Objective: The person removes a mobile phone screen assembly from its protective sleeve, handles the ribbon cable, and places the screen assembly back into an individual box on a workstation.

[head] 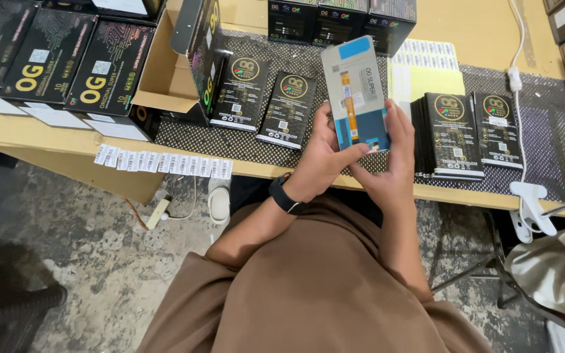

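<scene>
Both my hands hold a flat grey phone screen panel (356, 91) with blue film and an orange flex strip, tilted upright over the table edge. My left hand (322, 160), with a black watch on its wrist, grips the panel's lower left side, thumb across its front. My right hand (390, 163) holds its lower right edge. Slim black boxes (289, 111) lie on the dark mat just left of the panel, and a stack of the same boxes (449, 134) stands to its right.
An open cardboard carton (178, 72) and larger black boxes (50, 55) fill the table's left. Barcode sticker strips (165, 163) hang at the front edge; a yellow label sheet (426, 75) lies behind. A white cable (516, 78) and clamp (531, 206) sit right. Concrete floor lies below.
</scene>
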